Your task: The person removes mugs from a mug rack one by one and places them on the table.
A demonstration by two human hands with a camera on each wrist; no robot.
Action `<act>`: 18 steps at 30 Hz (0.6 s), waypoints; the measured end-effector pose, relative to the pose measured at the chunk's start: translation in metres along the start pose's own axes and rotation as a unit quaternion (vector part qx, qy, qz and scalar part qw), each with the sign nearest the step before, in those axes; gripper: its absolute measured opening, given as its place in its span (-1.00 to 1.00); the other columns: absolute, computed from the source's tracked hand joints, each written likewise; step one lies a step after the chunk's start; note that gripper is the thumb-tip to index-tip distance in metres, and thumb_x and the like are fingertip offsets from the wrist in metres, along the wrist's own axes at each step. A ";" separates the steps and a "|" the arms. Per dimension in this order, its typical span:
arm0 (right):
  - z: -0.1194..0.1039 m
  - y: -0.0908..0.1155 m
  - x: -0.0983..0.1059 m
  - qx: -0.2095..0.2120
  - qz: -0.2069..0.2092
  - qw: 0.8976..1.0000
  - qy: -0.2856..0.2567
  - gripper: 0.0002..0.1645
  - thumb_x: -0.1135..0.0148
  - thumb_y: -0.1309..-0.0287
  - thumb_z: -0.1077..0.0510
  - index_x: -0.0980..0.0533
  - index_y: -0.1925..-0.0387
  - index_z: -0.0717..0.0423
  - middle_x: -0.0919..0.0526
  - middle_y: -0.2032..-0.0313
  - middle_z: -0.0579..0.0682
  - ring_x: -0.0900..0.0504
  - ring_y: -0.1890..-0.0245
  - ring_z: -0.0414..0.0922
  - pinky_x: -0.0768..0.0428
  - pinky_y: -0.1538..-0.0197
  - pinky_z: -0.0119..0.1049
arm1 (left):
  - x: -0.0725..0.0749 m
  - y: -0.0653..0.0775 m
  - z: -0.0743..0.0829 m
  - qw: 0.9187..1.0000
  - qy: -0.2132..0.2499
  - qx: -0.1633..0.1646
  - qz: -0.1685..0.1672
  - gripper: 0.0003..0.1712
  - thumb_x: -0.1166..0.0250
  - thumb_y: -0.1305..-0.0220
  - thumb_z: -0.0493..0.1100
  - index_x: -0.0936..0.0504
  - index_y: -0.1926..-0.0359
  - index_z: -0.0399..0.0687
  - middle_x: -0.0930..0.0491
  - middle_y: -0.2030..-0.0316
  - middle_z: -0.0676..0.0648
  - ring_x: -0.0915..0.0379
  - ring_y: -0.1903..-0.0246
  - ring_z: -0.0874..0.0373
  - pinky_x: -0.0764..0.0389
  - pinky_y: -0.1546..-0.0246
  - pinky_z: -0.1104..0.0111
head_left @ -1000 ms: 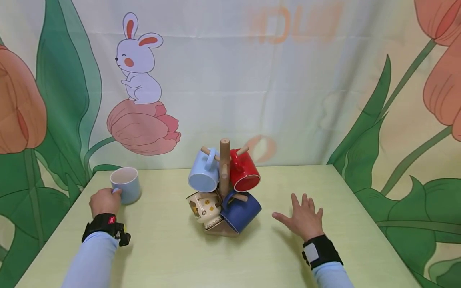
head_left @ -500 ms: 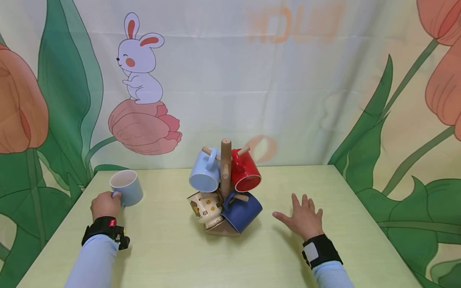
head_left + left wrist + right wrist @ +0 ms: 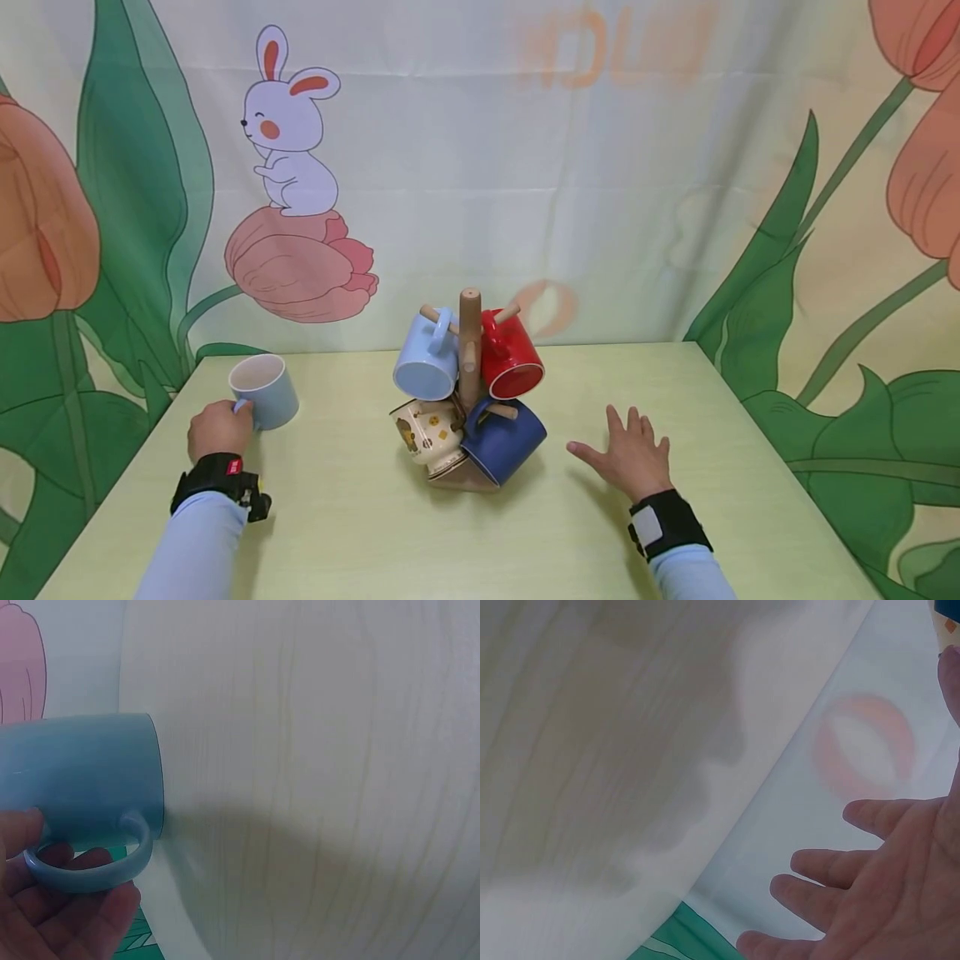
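My left hand (image 3: 221,430) grips the handle of a light blue-grey mug (image 3: 274,400) at the table's far left. The left wrist view shows fingers (image 3: 81,918) curled around the mug handle (image 3: 90,879), with the thumb close to the mug's wall. The mug is upright, its base at or just above the tabletop; I cannot tell which. My right hand (image 3: 632,457) is spread over the right part of the table, palm down, holding nothing. In the right wrist view its fingers (image 3: 810,900) are straight and apart.
Mid-table, a wooden mug tree (image 3: 469,333) bears a light blue mug (image 3: 427,358), a red mug (image 3: 513,354), a patterned cream mug (image 3: 426,437) and a dark blue mug (image 3: 506,442). A printed curtain (image 3: 600,208) hangs behind the table (image 3: 360,542).
Over the first half second the mug in my left hand moved slightly nearer and to the right. Since then it has stayed nearly still. My right hand has barely moved.
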State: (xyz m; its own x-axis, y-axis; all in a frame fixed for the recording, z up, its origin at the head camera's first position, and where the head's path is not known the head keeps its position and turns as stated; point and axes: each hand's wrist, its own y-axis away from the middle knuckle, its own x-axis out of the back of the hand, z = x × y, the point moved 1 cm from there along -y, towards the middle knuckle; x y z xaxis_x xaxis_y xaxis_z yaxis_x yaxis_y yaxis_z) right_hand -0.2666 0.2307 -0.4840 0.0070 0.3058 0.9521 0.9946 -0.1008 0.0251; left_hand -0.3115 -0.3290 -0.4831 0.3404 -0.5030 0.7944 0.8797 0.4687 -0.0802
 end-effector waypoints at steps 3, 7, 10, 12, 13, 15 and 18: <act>0.000 0.000 0.000 0.002 0.001 1.000 0.000 0.26 -0.19 -0.07 -0.53 -0.12 -0.47 0.29 -0.02 -0.41 0.52 0.00 -0.40 0.45 0.04 -0.27 0.50 | 0.001 0.002 0.001 1.000 -0.007 0.008 -0.009 -0.51 0.00 -0.49 -0.07 -0.52 0.04 -0.52 -0.55 0.09 -0.52 -0.46 0.09 -0.45 -0.48 0.17 -0.14; -0.001 0.001 0.000 0.000 -0.001 1.000 0.001 0.27 -0.18 -0.06 -0.54 -0.11 -0.47 0.28 -0.02 -0.41 0.52 0.00 -0.40 0.45 0.04 -0.27 0.49 | 0.001 0.004 0.002 1.000 -0.011 0.010 -0.005 -0.40 0.02 -0.46 -0.01 -0.40 -0.14 -0.54 -0.46 -0.06 -0.57 -0.40 -0.03 -0.51 -0.46 0.04 -0.22; -0.003 0.000 0.003 0.002 0.001 1.000 0.003 0.27 -0.16 -0.07 -0.55 -0.11 -0.47 0.28 -0.02 -0.42 0.51 0.00 -0.41 0.45 0.04 -0.28 0.48 | 0.002 0.005 0.004 1.000 0.008 0.010 0.017 -0.26 0.01 -0.41 0.04 -0.22 -0.33 -0.51 -0.32 -0.21 -0.59 -0.28 -0.16 -0.53 -0.36 -0.08 -0.29; -0.005 0.001 0.006 0.005 0.006 1.000 0.002 0.26 -0.16 -0.08 -0.55 -0.12 -0.47 0.28 -0.03 -0.42 0.51 -0.02 -0.40 0.44 0.03 -0.28 0.48 | 0.005 0.005 0.008 0.999 0.031 0.007 0.042 -0.20 -0.02 -0.40 0.06 -0.12 -0.41 -0.47 -0.24 -0.26 -0.58 -0.21 -0.22 -0.53 -0.29 -0.13 -0.32; -0.006 0.001 0.007 0.007 0.009 1.000 0.003 0.25 -0.15 -0.09 -0.54 -0.12 -0.47 0.28 -0.03 -0.42 0.51 -0.03 -0.40 0.44 0.01 -0.29 0.47 | 0.007 0.006 0.011 0.998 0.043 0.005 0.053 -0.18 -0.02 -0.40 0.07 -0.09 -0.44 -0.43 -0.21 -0.29 -0.56 -0.17 -0.25 -0.51 -0.25 -0.16 -0.32; -0.009 0.002 0.011 0.009 0.018 1.000 0.006 0.21 -0.15 -0.12 -0.51 -0.13 -0.46 0.28 -0.06 -0.41 0.50 -0.07 -0.39 0.44 -0.03 -0.29 0.45 | 0.012 0.007 0.018 0.994 0.065 -0.005 0.082 -0.18 -0.04 -0.40 0.07 -0.08 -0.46 -0.39 -0.17 -0.32 -0.53 -0.13 -0.29 -0.48 -0.19 -0.20 -0.33; -0.014 0.004 0.018 0.019 0.041 0.999 0.015 0.14 -0.15 -0.17 -0.47 -0.17 -0.45 0.29 -0.13 -0.39 0.49 -0.17 -0.35 0.42 -0.17 -0.26 0.40 | 0.022 0.011 0.034 0.988 0.088 -0.029 0.121 -0.19 -0.06 -0.39 0.07 -0.12 -0.47 -0.35 -0.10 -0.38 -0.47 -0.04 -0.36 -0.41 -0.08 -0.26 -0.32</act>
State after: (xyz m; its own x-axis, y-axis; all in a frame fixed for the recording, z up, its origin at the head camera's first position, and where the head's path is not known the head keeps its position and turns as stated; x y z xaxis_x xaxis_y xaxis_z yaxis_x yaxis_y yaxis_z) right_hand -0.2638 0.2228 -0.4630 0.0855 0.2686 0.9594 0.9941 -0.0873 -0.0641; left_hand -0.3061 -0.3100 -0.4461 0.5919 -0.5016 0.6310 0.7807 0.5516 -0.2938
